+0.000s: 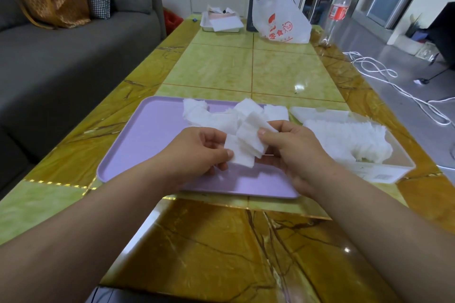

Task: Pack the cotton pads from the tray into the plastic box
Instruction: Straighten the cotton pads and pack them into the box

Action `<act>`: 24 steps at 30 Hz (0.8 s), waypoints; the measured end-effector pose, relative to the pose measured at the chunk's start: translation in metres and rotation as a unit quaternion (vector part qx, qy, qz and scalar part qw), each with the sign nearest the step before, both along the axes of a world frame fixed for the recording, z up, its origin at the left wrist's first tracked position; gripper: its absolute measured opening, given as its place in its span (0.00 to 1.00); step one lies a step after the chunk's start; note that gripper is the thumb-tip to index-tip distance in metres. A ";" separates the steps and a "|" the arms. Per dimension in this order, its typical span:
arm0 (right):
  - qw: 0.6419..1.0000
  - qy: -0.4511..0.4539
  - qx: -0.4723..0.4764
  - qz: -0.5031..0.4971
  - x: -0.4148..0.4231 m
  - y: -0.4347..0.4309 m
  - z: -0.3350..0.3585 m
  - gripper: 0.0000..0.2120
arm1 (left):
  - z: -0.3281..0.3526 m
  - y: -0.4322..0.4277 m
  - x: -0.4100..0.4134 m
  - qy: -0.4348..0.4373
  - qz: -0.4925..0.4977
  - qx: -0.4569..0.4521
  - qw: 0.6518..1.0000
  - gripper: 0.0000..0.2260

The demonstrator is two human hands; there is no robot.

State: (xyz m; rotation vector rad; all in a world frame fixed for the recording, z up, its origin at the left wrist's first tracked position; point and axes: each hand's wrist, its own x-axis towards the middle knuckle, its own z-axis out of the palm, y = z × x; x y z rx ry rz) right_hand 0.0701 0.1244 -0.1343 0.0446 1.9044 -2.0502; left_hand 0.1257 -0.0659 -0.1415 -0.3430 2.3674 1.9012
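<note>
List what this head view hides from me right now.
Head view:
Count of held pads: they overlap, and the left hand and right hand cover their edges.
Part of the tray under both hands.
Floor of the box, hidden by the pads inside; its label is too small to read.

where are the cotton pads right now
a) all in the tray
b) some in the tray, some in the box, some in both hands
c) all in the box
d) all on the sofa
b: loose pads lie in the tray, a pile fills the box, and the left hand and right hand hold a bunch between them.
</note>
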 end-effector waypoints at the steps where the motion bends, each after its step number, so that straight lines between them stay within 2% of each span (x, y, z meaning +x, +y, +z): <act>1: 1.000 0.008 0.017 -0.017 -0.001 0.001 -0.001 0.03 | 0.000 -0.002 -0.001 -0.006 0.019 -0.012 1.000 0.07; 4: 0.996 0.035 0.062 -0.062 -0.003 0.004 -0.002 0.03 | 0.004 -0.011 -0.004 -0.002 0.057 -0.006 0.998 0.06; 7: 0.995 0.041 0.077 -0.046 0.000 0.004 -0.003 0.03 | 0.017 -0.011 0.001 0.029 -0.005 0.064 0.998 0.02; 9: 0.996 0.050 0.080 -0.003 0.003 0.002 -0.004 0.06 | 0.022 -0.007 0.006 0.047 -0.042 0.078 0.995 0.04; 13: 0.994 0.064 0.051 0.075 0.010 -0.003 0.000 0.09 | 0.015 -0.004 0.003 0.053 -0.024 0.011 0.998 0.08; 16: 0.993 0.065 0.042 0.089 0.012 -0.004 0.003 0.06 | 0.011 -0.006 0.002 0.047 -0.007 -0.014 0.999 0.08; 21: 0.992 0.026 0.006 0.122 0.009 -0.003 0.007 0.09 | 0.008 -0.006 0.000 0.049 0.007 -0.039 0.998 0.09; 24: 0.988 0.071 0.038 0.129 0.012 -0.002 0.004 0.08 | 0.005 -0.007 0.000 0.065 0.017 -0.074 0.995 0.11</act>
